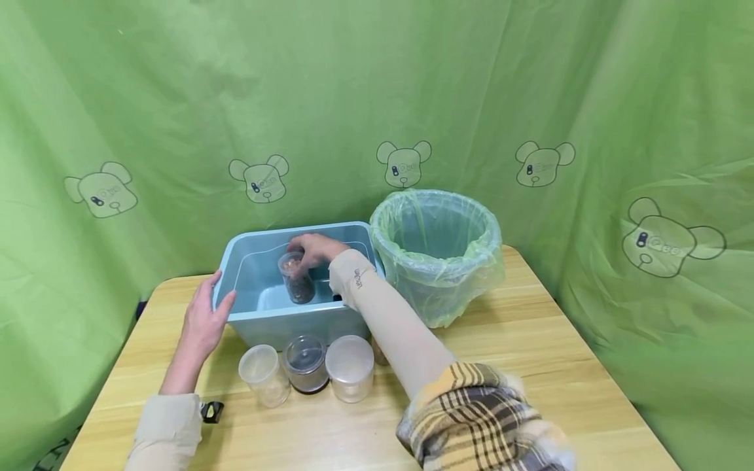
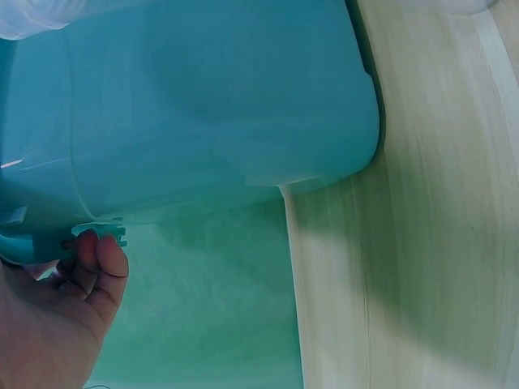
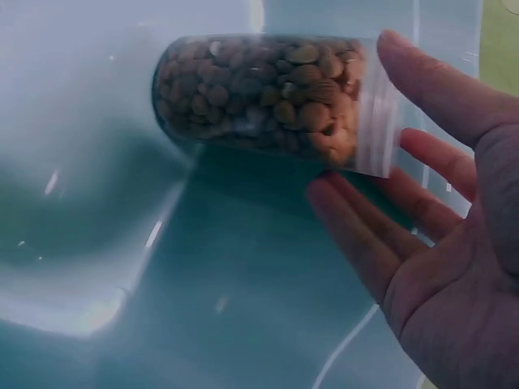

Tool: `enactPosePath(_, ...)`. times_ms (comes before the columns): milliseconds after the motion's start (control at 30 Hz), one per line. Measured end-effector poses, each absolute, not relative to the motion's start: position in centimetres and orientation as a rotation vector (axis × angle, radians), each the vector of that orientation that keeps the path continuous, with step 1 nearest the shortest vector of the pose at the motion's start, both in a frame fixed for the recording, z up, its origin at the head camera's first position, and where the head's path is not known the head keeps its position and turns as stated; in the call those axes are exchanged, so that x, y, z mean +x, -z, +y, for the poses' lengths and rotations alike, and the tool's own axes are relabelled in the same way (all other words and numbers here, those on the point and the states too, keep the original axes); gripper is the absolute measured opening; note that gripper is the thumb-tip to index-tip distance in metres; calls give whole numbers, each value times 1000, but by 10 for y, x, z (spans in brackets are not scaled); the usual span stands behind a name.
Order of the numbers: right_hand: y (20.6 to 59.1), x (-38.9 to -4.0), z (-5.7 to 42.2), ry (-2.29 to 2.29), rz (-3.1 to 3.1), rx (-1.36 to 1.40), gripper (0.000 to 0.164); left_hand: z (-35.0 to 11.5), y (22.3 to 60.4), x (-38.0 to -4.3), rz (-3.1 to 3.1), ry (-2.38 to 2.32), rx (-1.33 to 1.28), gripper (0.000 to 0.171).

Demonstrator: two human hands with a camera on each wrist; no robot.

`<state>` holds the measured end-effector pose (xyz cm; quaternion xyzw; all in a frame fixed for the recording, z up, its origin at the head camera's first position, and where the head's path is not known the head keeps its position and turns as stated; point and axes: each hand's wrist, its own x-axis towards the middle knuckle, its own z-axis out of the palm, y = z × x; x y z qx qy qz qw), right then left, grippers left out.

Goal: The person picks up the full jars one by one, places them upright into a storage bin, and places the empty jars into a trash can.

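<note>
My left hand [image 1: 205, 319] grips the left rim of a blue plastic tub [image 1: 259, 315], thumb over the inside; the left wrist view shows its fingers [image 2: 111, 258] curled under the rim. Inside the tub stands a clear plastic jar [image 1: 299, 288] full of brown, nut-like pieces. My right hand [image 1: 318, 248] reaches into the tub at the jar's open top. Seen from the right wrist, its fingers [image 3: 357, 235] are spread and lie beside the jar's rim, with the thumb on the other side.
In front of the tub stand a clear empty-looking jar [image 1: 265, 376], a dark-lidded jar [image 1: 306, 364] and a white-lidded jar [image 1: 350, 366]; another is partly hidden by the right sleeve. A bin lined with a green bag [image 1: 438, 281] stands right. Green curtains [image 1: 353, 98] surround the wooden table [image 1: 530, 392].
</note>
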<state>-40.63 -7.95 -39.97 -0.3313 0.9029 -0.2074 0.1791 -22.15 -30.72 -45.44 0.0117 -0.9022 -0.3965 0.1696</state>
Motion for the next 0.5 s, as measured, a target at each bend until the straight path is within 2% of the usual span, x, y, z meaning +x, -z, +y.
enactPosePath(167, 379, -404, -71, 545, 2566, -926, 70, -304, 457, -222, -2561, 1138, 32, 65)
enactPosePath(500, 328, -379, -61, 576, 2630, -1121, 65, -306, 453, -220, -2556, 1131, 42, 65)
